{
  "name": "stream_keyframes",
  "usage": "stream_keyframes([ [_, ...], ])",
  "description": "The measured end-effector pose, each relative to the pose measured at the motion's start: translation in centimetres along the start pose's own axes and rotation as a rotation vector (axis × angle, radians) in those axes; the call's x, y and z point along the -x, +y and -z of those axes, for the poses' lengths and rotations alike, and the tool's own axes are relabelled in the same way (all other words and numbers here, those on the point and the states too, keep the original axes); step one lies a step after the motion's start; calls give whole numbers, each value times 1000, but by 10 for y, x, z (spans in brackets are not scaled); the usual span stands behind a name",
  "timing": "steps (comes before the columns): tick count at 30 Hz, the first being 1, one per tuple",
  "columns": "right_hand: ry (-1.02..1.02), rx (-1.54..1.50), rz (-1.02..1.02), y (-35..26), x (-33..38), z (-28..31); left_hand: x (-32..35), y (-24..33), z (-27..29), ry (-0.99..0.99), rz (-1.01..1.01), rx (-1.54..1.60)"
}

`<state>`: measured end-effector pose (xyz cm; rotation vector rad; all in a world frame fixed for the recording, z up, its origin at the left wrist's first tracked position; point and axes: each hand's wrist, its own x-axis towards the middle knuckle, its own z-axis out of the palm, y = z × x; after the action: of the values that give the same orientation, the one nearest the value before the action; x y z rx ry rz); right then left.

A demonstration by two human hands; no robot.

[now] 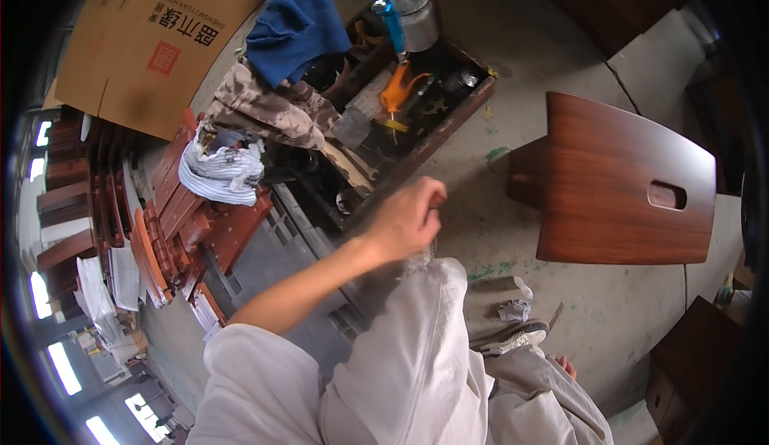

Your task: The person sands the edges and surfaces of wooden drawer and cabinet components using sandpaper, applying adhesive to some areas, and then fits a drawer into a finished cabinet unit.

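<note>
My left hand (407, 219) is above my bent knee, its fingers curled closed. Whatever they may hold is hidden from this view. Only a few fingertips of my right hand (567, 367) show past the edge of my trouser leg, near my shoe (521, 338); the rest is covered. To the right stands a glossy reddish-brown wooden stool (617, 181) with an oval slot in its board. Beyond my left hand lies a dark open toolbox tray (456, 116) with an orange-nozzled bottle (395, 91) in it.
A silver-cupped spray gun (418, 24) with a blue body stands by the tray. A blue cloth (296, 28), a camouflage cloth (268, 104) and a striped rag (220, 169) lie left of it. Wooden parts (180, 221) are stacked near a cardboard box (152, 44). Crumpled plastic (514, 309) lies on the floor.
</note>
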<state>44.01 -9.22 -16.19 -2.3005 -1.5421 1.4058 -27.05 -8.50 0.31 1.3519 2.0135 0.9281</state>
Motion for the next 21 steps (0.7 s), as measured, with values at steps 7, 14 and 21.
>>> stream_keyframes([
  [7,-107,41,-156,1,22,-13,20,-81,56,-125,72,-332],
  [14,-149,59,-171,-44,29,-9,-58,-167,98,23,58,-1189],
  [21,-159,3,-34,-126,40,13,-72,-177,121,-83,168,-1302],
])
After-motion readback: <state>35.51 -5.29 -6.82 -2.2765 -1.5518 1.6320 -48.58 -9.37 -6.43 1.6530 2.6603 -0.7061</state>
